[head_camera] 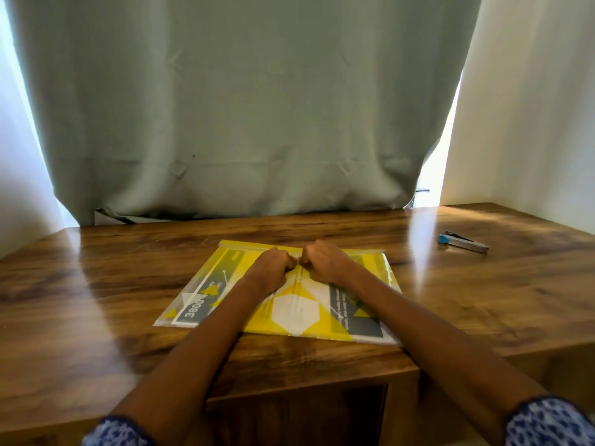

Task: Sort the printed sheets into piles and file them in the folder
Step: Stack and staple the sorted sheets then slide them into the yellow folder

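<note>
A clear plastic zip folder [206, 284] lies flat on the wooden table [96, 284], with yellow, white and grey printed sheets [296, 312] inside it. My left hand [272, 268] and my right hand [325, 262] meet at the middle of the folder's far edge. Both have curled fingers that pinch the zip strip there, knuckles almost touching. The fingertips themselves are hidden behind the knuckles.
A stapler [463, 242] with a blue end lies at the back right of the table. A grey curtain [244, 107] hangs behind the table's far edge. The table's front edge has a recess below my forearms.
</note>
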